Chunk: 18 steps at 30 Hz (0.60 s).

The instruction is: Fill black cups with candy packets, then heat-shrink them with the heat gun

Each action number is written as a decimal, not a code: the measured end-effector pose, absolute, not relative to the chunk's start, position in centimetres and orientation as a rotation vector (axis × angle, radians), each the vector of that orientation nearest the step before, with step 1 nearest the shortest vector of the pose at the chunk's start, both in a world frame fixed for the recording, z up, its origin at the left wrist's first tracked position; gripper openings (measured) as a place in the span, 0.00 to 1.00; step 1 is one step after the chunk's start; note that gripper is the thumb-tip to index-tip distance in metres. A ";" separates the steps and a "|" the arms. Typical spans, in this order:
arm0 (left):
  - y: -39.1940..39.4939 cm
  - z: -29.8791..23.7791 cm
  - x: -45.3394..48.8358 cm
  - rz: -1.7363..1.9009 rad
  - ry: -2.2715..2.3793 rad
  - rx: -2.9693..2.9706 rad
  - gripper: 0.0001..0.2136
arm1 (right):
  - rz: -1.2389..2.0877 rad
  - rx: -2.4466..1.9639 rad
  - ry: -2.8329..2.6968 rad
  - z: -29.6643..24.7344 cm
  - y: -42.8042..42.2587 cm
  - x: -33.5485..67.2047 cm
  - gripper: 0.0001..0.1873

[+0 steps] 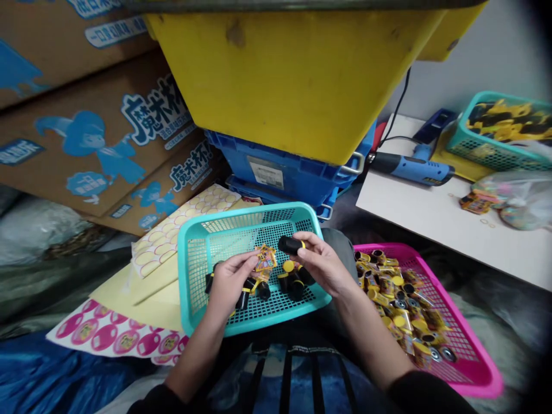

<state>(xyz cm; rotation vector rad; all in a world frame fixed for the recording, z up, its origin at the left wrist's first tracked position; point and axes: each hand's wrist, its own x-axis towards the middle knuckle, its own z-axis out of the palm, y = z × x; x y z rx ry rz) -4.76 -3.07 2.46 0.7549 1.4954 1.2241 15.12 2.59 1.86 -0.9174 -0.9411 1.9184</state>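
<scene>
Over a turquoise mesh basket, my left hand pinches a small printed yellow-orange wrapper between thumb and fingers. To its right, my right hand is closed on a small black cylinder with a yellow band, lying on its side in the fingers. The two held things are close but apart. Several more black-and-yellow cylinders lie in the basket below my hands, partly hidden by them.
A pink basket of wrapped cylinders stands at the right. Beyond it, a white table holds a blue heat gun and another turquoise basket. Yellow and blue crates rise ahead; cardboard boxes are stacked left.
</scene>
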 end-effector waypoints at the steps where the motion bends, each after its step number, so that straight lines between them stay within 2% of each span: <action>1: -3.1 2.2 -4.7 1.250 1.487 0.740 0.17 | 1.918 -0.932 -0.953 1.8 2.6 15.2 0.21; 9: -3.3 1.8 -4.3 1.310 1.536 0.808 0.15 | 1.862 -0.946 -1.120 0.5 2.5 15.1 0.19; 14: -3.4 2.6 -4.3 1.265 1.594 0.998 0.11 | 1.844 -0.981 -1.209 0.3 2.4 15.3 0.20; 18: -3.2 3.0 -4.0 1.183 1.452 0.975 0.13 | 1.699 -0.998 -1.256 0.0 1.9 14.6 0.20</action>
